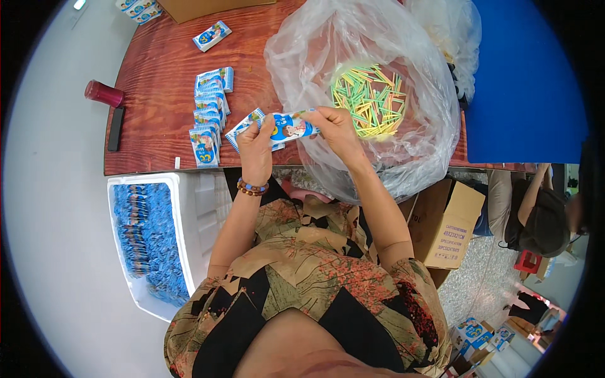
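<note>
Over the table's front edge, a blue and white packet (291,126) is stretched between my two hands. My left hand (255,153), with a bead bracelet at its wrist, pinches the packet's left end. At the opposite end, the fingers of my right hand (339,133) are closed on it. More of the same packaging (244,128) shows behind and below my left fingers; how many pieces cannot be told. Beyond my right hand, a large clear plastic bag (302,60) stands wide at its mouth, with many thin yellow, green and pink sticks (368,101) inside.
A row of overlapping packets (205,143) lies left on the reddish wooden table (157,94), with a single packet (212,36) farther back. A red cup (104,93) is at the left edge. Below stand a foam box (183,236) of packets and a cardboard box (450,230). Another person (545,220) is at right.
</note>
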Demonstrator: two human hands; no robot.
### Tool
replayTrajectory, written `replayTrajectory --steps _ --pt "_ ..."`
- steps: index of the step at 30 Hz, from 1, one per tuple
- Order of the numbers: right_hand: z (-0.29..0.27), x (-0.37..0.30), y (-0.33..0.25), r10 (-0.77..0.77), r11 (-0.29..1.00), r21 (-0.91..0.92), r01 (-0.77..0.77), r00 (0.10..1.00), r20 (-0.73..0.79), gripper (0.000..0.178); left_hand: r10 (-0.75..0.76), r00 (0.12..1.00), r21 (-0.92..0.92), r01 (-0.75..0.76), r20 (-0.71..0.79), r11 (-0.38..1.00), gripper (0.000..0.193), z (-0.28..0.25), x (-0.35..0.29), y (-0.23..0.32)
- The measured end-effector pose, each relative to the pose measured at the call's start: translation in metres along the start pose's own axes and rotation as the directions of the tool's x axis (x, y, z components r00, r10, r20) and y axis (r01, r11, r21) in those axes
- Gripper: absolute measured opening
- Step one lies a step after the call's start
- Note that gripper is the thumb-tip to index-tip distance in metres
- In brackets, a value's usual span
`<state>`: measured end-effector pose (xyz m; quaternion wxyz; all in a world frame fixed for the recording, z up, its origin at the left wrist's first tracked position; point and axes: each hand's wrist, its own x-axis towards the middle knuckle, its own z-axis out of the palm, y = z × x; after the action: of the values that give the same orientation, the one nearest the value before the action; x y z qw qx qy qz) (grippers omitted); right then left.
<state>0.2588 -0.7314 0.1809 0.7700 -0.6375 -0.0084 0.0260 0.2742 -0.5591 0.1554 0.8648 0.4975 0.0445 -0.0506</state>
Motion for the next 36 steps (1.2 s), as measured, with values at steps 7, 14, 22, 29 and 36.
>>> replayTrajectory --steps 7,14,22,29,36 --pt "-0.021 -0.01 -0.01 -0.438 0.895 -0.112 0.432 0.898 -0.032 0.013 -0.053 0.999 -0.132 0.053 0.002 0.99 0.016 0.006 -0.001 -0.004" --pt "-0.014 -0.005 -0.014 -0.321 0.738 -0.503 0.45 0.89 0.324 0.031 -0.078 0.994 -0.087 0.084 0.075 0.993 0.018 0.004 -0.001 -0.005" --pt "-0.028 -0.004 -0.007 -0.204 0.892 -0.317 0.323 0.913 0.354 0.034 -0.119 0.983 -0.073 0.131 0.142 0.989 0.022 0.017 -0.006 0.002" --pt "-0.056 0.0 -0.015 -0.105 0.947 -0.233 0.22 0.9 0.424 0.015 -0.108 0.993 0.005 0.108 0.052 0.994 0.022 0.0 -0.005 -0.015" --pt "-0.147 0.062 0.013 -0.085 0.616 -0.777 -0.128 0.97 -0.227 0.02 -0.038 0.999 -0.047 0.038 0.014 0.998 0.022 -0.001 -0.005 -0.009"
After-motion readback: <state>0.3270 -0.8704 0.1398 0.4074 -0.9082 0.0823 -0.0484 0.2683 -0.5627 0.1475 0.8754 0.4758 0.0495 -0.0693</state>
